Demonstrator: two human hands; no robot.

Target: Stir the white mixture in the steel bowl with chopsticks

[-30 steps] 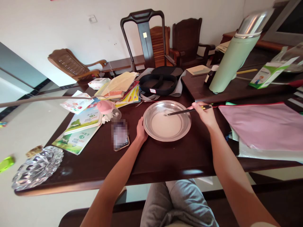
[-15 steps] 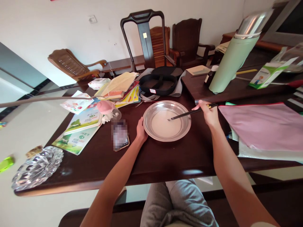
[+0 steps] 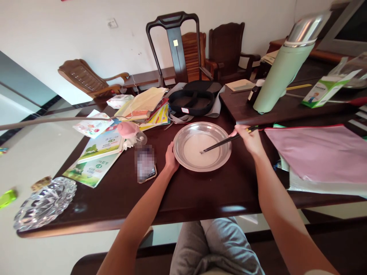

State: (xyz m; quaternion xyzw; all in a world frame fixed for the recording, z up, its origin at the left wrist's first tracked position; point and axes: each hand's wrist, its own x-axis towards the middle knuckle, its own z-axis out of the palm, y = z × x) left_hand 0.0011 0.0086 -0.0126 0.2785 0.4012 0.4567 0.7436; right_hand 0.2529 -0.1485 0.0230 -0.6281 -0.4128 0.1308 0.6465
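Note:
A round metal plate [image 3: 223, 156] with a thin whitish liquid in it sits on the dark wooden table [image 3: 189, 194]. My left hand [image 3: 171, 157] grips the plate's left rim. My right hand [image 3: 249, 138] holds a pair of dark chopsticks [image 3: 220, 144] at the plate's right side. Their tips rest in the liquid near the plate's middle.
A phone [image 3: 146, 164] lies left of the plate, with books [image 3: 100, 152] and a pink toy [image 3: 127, 131] beyond it. A black divided tray [image 3: 192, 101] sits behind the plate. A green thermos [image 3: 282, 70], a pink folder [image 3: 315, 151] and a glass ashtray [image 3: 43, 206] also stand around.
The chopstick tips have moved within the plate, from its far side toward its middle and nearer me. My left hand has stayed on the rim.

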